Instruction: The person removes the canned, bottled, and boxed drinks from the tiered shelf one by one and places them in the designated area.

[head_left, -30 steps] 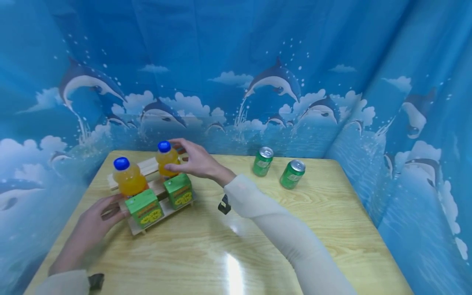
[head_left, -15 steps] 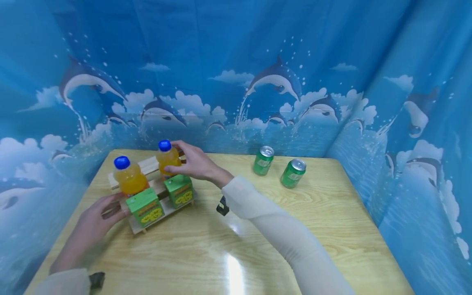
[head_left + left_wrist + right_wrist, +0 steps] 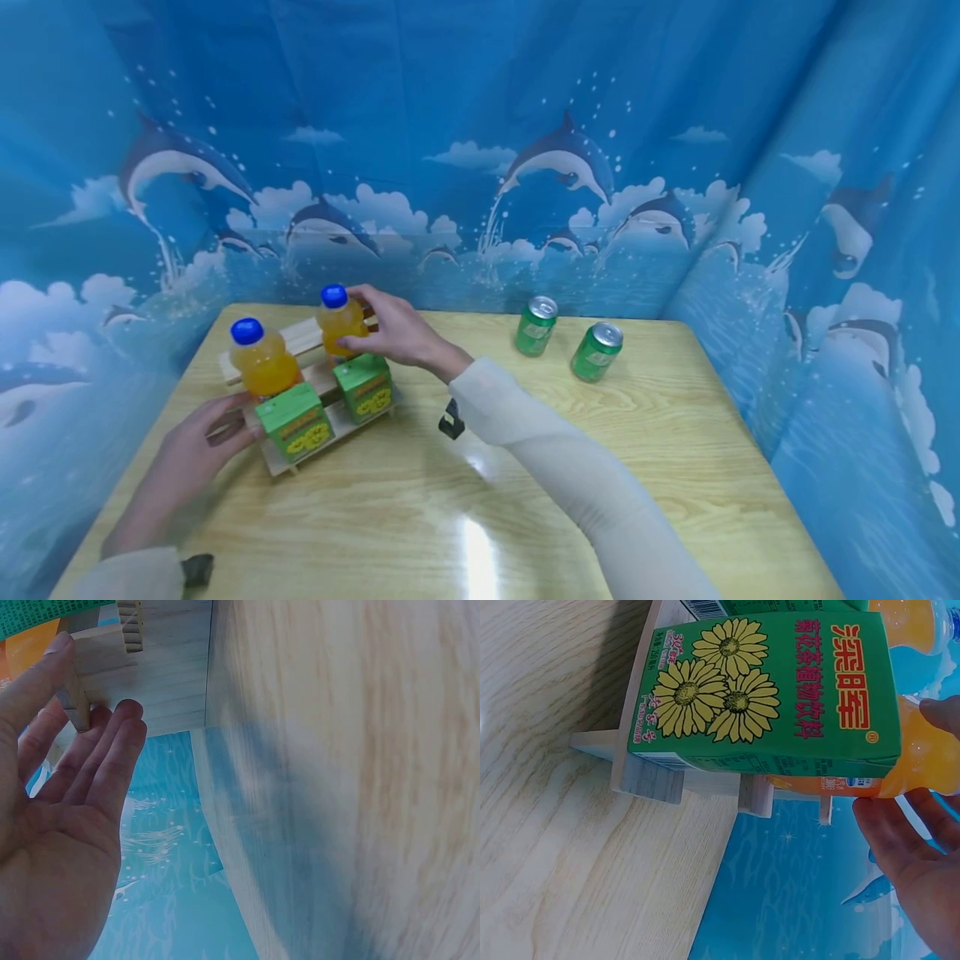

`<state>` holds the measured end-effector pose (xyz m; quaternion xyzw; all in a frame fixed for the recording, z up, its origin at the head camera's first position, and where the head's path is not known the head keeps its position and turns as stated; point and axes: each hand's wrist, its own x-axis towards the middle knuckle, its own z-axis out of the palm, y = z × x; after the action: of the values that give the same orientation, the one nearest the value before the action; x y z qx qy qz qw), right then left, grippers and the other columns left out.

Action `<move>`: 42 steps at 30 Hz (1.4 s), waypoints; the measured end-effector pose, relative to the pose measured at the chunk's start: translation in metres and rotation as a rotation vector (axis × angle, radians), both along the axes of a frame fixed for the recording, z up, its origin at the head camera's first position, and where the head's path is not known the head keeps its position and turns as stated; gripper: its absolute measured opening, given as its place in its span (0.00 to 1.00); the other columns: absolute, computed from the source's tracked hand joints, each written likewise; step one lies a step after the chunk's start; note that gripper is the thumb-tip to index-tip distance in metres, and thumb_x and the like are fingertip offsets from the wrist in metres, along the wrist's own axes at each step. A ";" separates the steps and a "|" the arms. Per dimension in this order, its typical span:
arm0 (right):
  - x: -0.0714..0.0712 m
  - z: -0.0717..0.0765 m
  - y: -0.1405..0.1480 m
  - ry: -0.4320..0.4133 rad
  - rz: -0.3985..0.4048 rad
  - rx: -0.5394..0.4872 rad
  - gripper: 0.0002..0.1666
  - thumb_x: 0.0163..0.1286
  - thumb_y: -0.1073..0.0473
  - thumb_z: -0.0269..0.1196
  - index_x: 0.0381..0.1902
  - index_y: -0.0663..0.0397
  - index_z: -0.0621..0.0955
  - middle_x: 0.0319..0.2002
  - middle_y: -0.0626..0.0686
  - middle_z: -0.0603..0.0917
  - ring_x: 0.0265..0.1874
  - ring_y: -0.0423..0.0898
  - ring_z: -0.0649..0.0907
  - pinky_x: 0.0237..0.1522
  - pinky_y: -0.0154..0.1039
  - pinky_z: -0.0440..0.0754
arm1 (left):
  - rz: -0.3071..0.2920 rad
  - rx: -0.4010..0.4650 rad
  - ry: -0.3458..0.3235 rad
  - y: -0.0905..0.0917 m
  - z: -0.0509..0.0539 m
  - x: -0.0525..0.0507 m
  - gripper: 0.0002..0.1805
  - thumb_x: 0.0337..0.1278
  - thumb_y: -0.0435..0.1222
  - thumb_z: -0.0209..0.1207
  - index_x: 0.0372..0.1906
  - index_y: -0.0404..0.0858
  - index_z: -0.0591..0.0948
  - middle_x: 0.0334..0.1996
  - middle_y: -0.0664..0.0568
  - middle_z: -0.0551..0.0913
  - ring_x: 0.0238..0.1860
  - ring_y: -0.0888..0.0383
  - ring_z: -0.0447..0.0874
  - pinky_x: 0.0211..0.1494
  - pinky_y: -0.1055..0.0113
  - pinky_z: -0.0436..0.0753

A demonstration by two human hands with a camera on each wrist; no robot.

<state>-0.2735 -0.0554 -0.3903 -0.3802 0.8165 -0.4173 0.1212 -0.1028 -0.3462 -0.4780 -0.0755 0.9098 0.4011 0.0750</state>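
Observation:
A small stepped wooden rack [image 3: 341, 423] stands on the left of the table. Its front step holds two green drink cartons, one on the left [image 3: 295, 422] and one on the right [image 3: 364, 387]. Behind them stand two blue-capped bottles of orange drink, one on the left [image 3: 266, 365] and one on the right [image 3: 341, 319]. My right hand [image 3: 401, 328] grips the right bottle between thumb and fingers; the right wrist view shows it behind a flower-printed carton [image 3: 765, 694]. My left hand [image 3: 197, 442] holds the rack's left end, thumb and fingers around a wooden edge [image 3: 73, 701].
Two green cans stand upright at the back of the table, one nearer the curtain [image 3: 536, 327] and one to its right [image 3: 596, 353]. A blue dolphin-print curtain [image 3: 465, 200] hangs behind the wooden table [image 3: 637, 450] and along its sides.

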 end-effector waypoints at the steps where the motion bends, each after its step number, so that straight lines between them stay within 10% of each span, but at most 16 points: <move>1: 0.000 0.000 0.000 0.001 -0.001 -0.001 0.39 0.77 0.53 0.73 0.79 0.50 0.70 0.70 0.54 0.81 0.63 0.45 0.83 0.63 0.34 0.89 | -0.001 0.001 0.001 0.000 -0.001 0.000 0.47 0.77 0.57 0.63 0.84 0.31 0.61 0.82 0.24 0.59 0.77 0.22 0.67 0.74 0.28 0.77; 28: -0.001 0.004 0.010 0.010 -0.016 -0.066 0.38 0.76 0.57 0.74 0.77 0.54 0.72 0.68 0.56 0.82 0.63 0.48 0.84 0.57 0.27 0.89 | 0.009 0.019 0.001 0.002 0.000 0.001 0.48 0.77 0.58 0.63 0.84 0.32 0.62 0.83 0.24 0.58 0.77 0.21 0.67 0.74 0.27 0.76; 42: -0.007 0.010 0.022 0.030 -0.067 -0.090 0.39 0.76 0.58 0.73 0.78 0.56 0.70 0.70 0.57 0.81 0.65 0.53 0.85 0.64 0.40 0.91 | 0.013 -0.020 0.025 0.003 0.000 0.000 0.43 0.78 0.51 0.64 0.83 0.31 0.63 0.82 0.24 0.61 0.75 0.21 0.69 0.72 0.29 0.79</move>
<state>-0.2803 -0.0338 -0.3798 -0.3642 0.8109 -0.4514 0.0777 -0.1023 -0.3433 -0.4784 -0.0772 0.9140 0.3936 0.0603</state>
